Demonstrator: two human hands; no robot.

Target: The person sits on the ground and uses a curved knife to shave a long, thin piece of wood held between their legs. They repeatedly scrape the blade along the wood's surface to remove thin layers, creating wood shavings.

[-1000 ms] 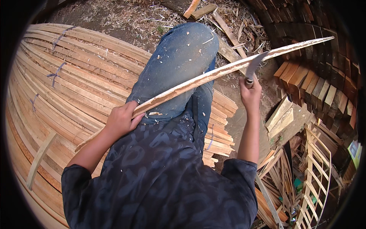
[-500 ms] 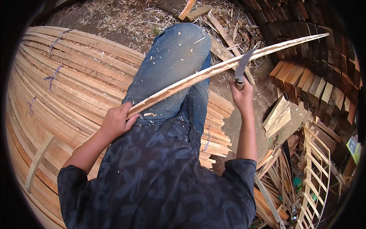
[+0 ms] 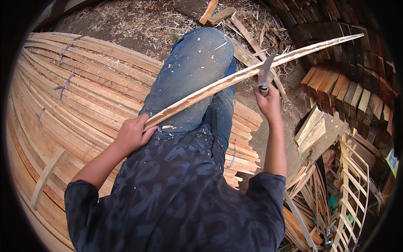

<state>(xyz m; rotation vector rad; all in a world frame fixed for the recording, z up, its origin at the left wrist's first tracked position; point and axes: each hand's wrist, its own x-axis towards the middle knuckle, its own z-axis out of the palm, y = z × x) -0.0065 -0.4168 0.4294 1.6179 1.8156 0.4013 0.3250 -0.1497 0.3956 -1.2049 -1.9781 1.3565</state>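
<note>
A long wooden strip (image 3: 201, 93), with pale and brown patches along its face, slants across my thigh and rises to the far right. My left hand (image 3: 135, 133) is closed round its near end, beside my hip. In my right hand (image 3: 268, 103) is the handle of a knife (image 3: 265, 70) with a broad grey blade. The blade stands up across the strip past its middle; whether its edge touches the wood I cannot tell. Small wood chips (image 3: 168, 127) lie on my jeans (image 3: 191, 71).
Bundles of long sawn strips (image 3: 92, 88), tied with dark cords, spread under and left of me. Stacked timber blocks (image 3: 336, 90) stand at the right. A slatted wooden frame (image 3: 354, 189) and offcuts (image 3: 308, 197) lie lower right. Shavings (image 3: 126, 21) cover the ground ahead.
The knife and my right hand have barely shifted along the strip. My left hand keeps its grip; the whole view has moved slightly.
</note>
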